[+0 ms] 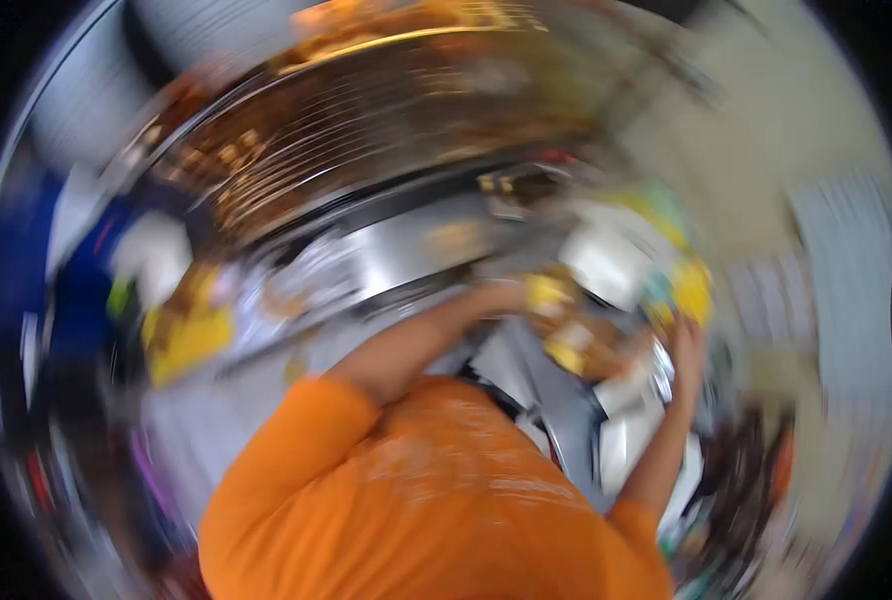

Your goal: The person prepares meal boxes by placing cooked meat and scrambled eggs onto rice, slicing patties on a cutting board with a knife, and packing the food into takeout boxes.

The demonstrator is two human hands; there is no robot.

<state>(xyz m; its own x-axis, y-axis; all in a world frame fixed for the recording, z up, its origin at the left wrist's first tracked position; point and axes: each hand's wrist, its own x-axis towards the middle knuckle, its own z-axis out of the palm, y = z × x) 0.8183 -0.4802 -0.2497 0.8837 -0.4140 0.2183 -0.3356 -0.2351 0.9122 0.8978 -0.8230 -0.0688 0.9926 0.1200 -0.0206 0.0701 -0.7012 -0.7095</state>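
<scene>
The whole view is smeared by motion. My left hand [514, 296] reaches across in front of my body to a yellow item [546, 295]; I cannot make out whether its fingers grip or only touch it. A second yellow piece [564, 357] lies just below, beside something brown [596, 340]. Further right, my right hand [686, 342] is raised at a bright yellow packet-like thing [693, 288], its fingers blurred. A white box-like container [603, 265] stands between the two hands, a little beyond them.
Beyond the counter is a lit display case [346, 110] with brown food and wire racks. A metal tray [416, 250] lies along its front. Clear plastic bags [311, 275] and a yellow item [191, 325] sit left. White containers [631, 440] are by my right forearm.
</scene>
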